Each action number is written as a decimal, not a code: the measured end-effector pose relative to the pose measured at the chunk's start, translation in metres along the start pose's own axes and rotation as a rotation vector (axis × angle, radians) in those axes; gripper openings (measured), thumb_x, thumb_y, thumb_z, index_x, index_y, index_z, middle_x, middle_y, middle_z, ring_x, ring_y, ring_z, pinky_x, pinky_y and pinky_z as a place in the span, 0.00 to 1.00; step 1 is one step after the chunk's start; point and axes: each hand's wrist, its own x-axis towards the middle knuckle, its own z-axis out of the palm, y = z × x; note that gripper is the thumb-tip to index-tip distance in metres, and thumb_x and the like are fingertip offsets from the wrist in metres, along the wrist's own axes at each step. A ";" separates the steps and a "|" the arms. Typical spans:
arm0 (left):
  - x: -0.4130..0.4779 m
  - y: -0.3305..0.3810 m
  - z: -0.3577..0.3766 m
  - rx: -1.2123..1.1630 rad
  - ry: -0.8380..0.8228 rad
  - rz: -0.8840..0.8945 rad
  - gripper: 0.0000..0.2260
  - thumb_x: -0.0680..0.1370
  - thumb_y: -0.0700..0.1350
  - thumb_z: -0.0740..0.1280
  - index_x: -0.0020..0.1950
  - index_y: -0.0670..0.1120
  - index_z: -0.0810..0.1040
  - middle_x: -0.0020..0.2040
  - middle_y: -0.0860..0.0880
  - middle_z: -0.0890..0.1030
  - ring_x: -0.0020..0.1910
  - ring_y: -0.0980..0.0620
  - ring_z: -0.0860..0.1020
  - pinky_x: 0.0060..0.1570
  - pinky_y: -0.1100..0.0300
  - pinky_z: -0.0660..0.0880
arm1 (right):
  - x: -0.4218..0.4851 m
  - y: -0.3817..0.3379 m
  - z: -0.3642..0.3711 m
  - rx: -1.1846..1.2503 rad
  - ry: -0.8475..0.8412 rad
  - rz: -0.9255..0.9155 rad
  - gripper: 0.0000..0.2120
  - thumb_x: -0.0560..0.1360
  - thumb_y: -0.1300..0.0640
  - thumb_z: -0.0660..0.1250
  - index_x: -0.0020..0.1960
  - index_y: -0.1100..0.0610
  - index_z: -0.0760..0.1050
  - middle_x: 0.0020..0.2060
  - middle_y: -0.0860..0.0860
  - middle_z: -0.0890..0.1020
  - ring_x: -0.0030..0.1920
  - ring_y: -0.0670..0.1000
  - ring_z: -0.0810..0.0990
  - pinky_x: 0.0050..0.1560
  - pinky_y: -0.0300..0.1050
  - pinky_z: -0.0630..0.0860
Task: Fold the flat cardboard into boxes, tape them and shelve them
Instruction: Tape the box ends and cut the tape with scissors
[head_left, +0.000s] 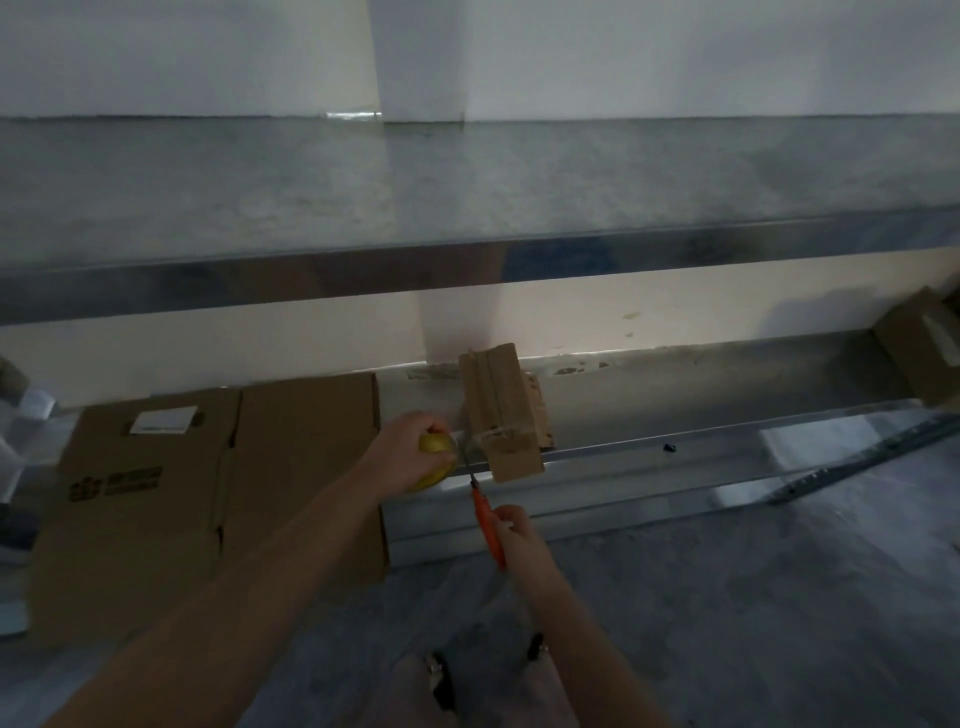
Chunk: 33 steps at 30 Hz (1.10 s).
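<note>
Box, small and folded, stood tilted at the front edge of the lower shelf, its near end over the rail. Left hand gripped a yellow tape roll just left of the box. Right hand held orange-handled scissors, blades pointing up between roll and box. Flat cardboard sat further left, across the shelf front; leaning or lying, could not tell. Second box at far right, same shelf.

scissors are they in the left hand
No, the orange-handled scissors are held by the right hand, while the left hand grips the yellow tape roll.
</note>
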 end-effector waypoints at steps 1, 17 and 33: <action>0.000 -0.001 0.000 -0.002 -0.001 0.001 0.14 0.73 0.49 0.74 0.57 0.48 0.79 0.55 0.50 0.77 0.53 0.52 0.75 0.49 0.62 0.68 | 0.000 0.000 0.000 0.003 0.000 0.000 0.04 0.80 0.49 0.62 0.46 0.46 0.70 0.42 0.47 0.77 0.42 0.44 0.75 0.37 0.37 0.69; 0.005 -0.005 0.003 -0.036 -0.008 0.039 0.12 0.73 0.49 0.74 0.54 0.51 0.78 0.54 0.52 0.76 0.52 0.54 0.74 0.50 0.62 0.68 | 0.003 0.002 0.000 0.065 0.102 -0.069 0.03 0.77 0.52 0.67 0.45 0.49 0.77 0.31 0.46 0.79 0.33 0.43 0.77 0.35 0.38 0.72; 0.003 0.000 0.005 -0.027 0.024 0.030 0.10 0.74 0.48 0.73 0.53 0.51 0.77 0.53 0.52 0.75 0.52 0.54 0.74 0.49 0.63 0.67 | 0.015 0.008 -0.014 -0.387 0.095 -0.059 0.17 0.74 0.34 0.63 0.55 0.44 0.67 0.51 0.47 0.81 0.55 0.53 0.81 0.55 0.47 0.75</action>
